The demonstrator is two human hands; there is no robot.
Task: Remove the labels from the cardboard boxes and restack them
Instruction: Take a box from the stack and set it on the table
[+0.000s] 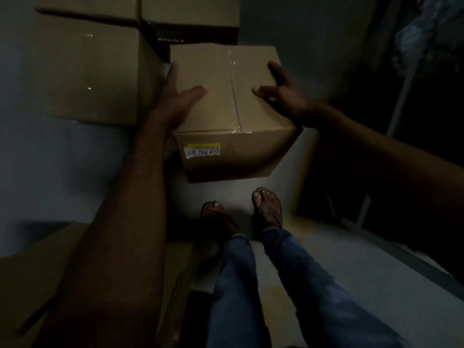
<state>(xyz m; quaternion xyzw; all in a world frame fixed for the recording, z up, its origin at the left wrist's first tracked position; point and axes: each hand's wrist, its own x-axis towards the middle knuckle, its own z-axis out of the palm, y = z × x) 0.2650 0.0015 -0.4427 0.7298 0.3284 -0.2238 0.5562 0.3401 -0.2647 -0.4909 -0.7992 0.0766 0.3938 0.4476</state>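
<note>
Boxes (88, 71) stand stacked at the far left, plain brown, with flat cardboard (37, 272) lying low beneath them. Next comes the left hand (175, 101), pressed flat on the left side of the held box (221, 109) with fingers straight and thumb spread across the top. That box hangs in the air ahead of the feet (267, 209), just beside the stack. Its long axis runs away from the person, and the taped seam (234, 101) follows the same line. The near end face points back at the person and carries a small white and yellow label (202, 149) at its upper left. The right hand (281, 94) lies on the top right edge, thumb and one finger splayed, the other fingers bent. Below is a pale floor (351, 280) in a dim room; the far right is too dark to read.
</note>
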